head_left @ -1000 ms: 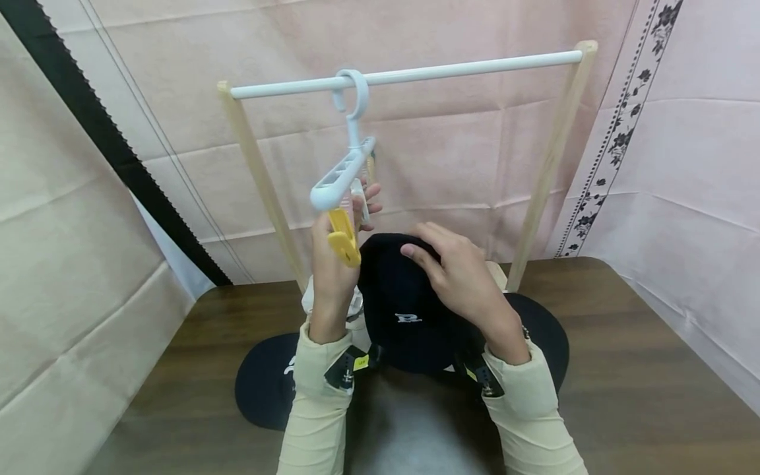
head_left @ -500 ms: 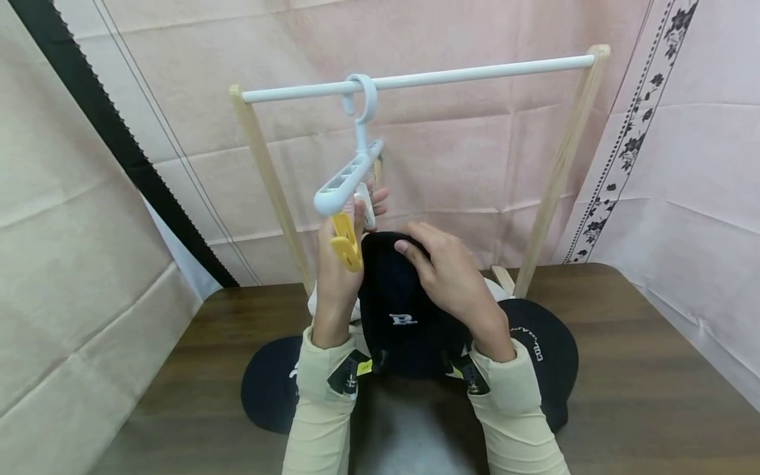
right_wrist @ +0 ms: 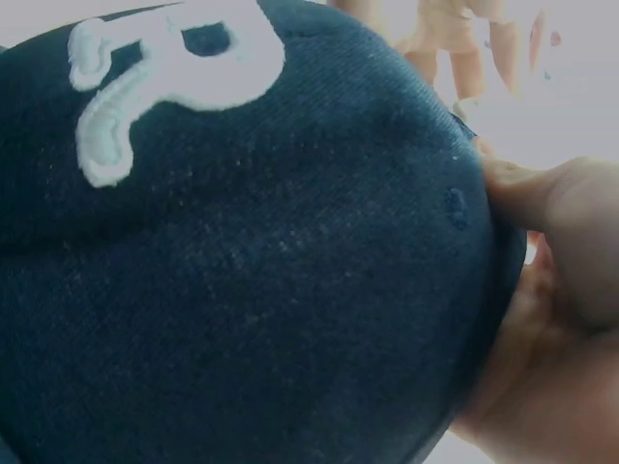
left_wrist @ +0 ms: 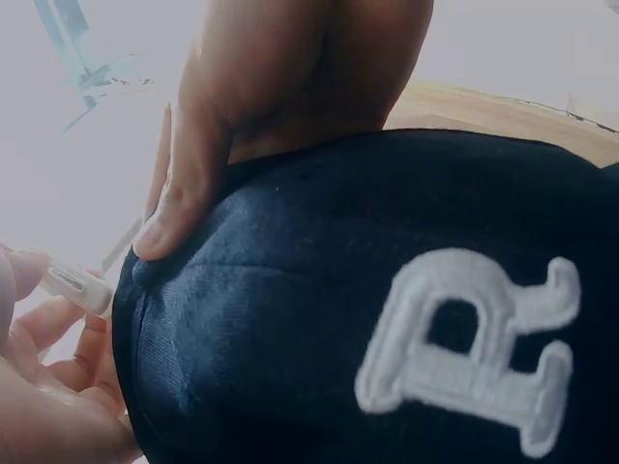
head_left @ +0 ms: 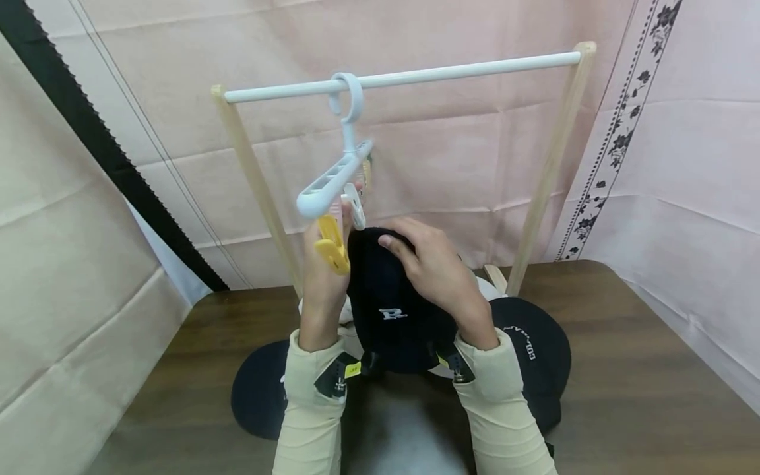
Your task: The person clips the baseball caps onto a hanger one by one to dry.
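Note:
My right hand (head_left: 436, 274) grips the upper edge of a dark navy baseball cap (head_left: 380, 284) with a white letter R, its thumb on the outside and the fingers behind. Beside the cap's top, my left hand (head_left: 323, 274) pinches a white clip (head_left: 354, 206) under a light blue hanger (head_left: 335, 178). The left wrist view shows that clip (left_wrist: 79, 290) between thumb and fingers, close to the cap's edge (left_wrist: 126, 329). A yellow clip (head_left: 332, 247) hangs from the hanger's near end, in front of my left hand.
The hanger hooks over a white rail (head_left: 475, 69) between wooden posts (head_left: 549, 171). A dark cap (head_left: 258, 389) lies left on the wooden table (head_left: 629, 369); a black cap (head_left: 537, 356) with lettering lies right. Whitish things behind the held cap are mostly hidden. Pale cloth (head_left: 427, 158) hangs behind.
The right hand and the navy cap have shifted slightly left and up, nearer the white clip. The left hand stays at the hanger. The whole head view has swayed a little.

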A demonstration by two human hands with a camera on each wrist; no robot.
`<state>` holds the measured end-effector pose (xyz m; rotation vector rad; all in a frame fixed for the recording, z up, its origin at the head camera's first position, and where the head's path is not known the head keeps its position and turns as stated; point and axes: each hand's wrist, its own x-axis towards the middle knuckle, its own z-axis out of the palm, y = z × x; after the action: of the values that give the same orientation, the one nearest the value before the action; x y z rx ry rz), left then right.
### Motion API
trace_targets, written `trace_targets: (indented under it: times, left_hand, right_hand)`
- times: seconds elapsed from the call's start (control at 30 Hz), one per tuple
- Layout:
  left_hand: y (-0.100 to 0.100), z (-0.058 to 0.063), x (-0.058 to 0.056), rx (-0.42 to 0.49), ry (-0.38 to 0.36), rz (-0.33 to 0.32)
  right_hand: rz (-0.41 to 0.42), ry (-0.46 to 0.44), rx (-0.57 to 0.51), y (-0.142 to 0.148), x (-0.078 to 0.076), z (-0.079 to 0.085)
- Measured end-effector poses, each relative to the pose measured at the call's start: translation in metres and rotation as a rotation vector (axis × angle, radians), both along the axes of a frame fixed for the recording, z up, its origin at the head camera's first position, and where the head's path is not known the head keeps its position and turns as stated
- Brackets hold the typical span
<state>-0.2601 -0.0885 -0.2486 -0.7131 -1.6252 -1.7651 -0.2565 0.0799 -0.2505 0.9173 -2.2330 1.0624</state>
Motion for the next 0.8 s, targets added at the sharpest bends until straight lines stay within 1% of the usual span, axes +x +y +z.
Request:
trace_targets:
  times: [0.07,0.17,0.27,0.4,0.5,0.67,0.73,0.8]
  left_hand:
    - [0.000,0.001,0.000,-0.001,0.008,-0.004]
    - [0.000,0.001,-0.001,0.025,0.011,-0.035]
    - [0.000,0.000,-0.002,0.076,0.016,-0.086]
    - [0.000,-0.001,-0.004,0.134,0.027,-0.152]
    - [0.000,-0.001,-0.006,0.171,0.049,-0.184]
    - [0.000,0.000,-0.009,0.248,0.094,-0.194]
    - [-0.001,-0.001,-0.010,0.274,0.098,-0.193]
    - [0.000,-0.001,-0.011,0.304,0.097,-0.206]
  right_hand:
    - [0.006,0.010,-0.006,0.000,-0.001,0.001]
    - [0.005,0.029,-0.017,0.001,-0.002,0.002]
    - [0.016,0.033,-0.012,0.000,-0.003,0.002]
    - [0.040,0.016,-0.014,-0.002,-0.003,0.000]
    - [0.040,0.027,-0.026,-0.003,-0.002,0.000]
    - [0.040,0.074,-0.040,-0.007,-0.003,-0.001]
    - [0.042,0.082,-0.041,-0.009,-0.002,-0.001]
    - [0.039,0.080,-0.039,-0.010,-0.002,-0.001]
